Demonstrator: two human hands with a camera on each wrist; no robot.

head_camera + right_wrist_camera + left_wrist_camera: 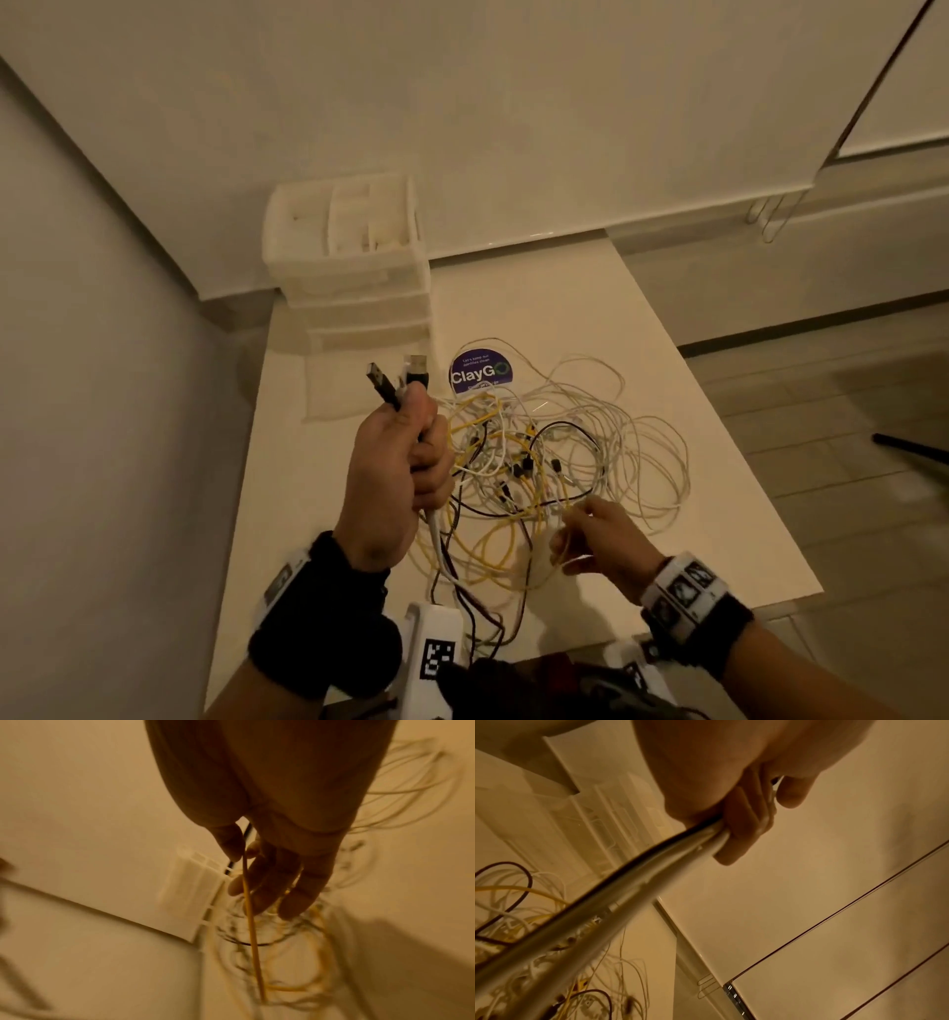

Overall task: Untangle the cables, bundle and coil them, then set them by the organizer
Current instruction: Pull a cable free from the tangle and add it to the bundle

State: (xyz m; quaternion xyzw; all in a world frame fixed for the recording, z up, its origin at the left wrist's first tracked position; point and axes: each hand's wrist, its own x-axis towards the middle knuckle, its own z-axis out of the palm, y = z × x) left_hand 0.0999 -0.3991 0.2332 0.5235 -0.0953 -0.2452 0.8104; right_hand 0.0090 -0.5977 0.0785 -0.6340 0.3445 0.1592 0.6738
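The cables [544,462] lay as one loose tangle on the pale worktop [719,514], between the two hands and in front of the organizer [354,267]. White and cream strands made the widest loops, spreading toward the right edge; yellow strands ran through the middle and the near side; a few thin dark ones crossed over them, with small plugs scattered in the knot. Several strands trailed off the near edge of the worktop.

The left hand [395,462] was raised above the left side of the tangle, its fingers [744,825] curled tight round a bunch of cable ends. Dark USB plugs [398,380] stuck up out of the fist, and the gripped strands, white and one dark, ran down from it into the pile. The right hand [601,539] sat low at the near right of the tangle. In the right wrist view its thumb and forefinger pinched a single yellow cable [252,923], while the other fingers [303,886] stretched loosely over the heap.

The organizer, a translucent white drawer unit with open compartments on top, stood at the far left corner of the worktop against the wall. A round purple sticker [480,372] reading "ClayGo" lay flat between it and the tangle, with white loops crossing its near edge. Both wrists wore black bands with marked white blocks.
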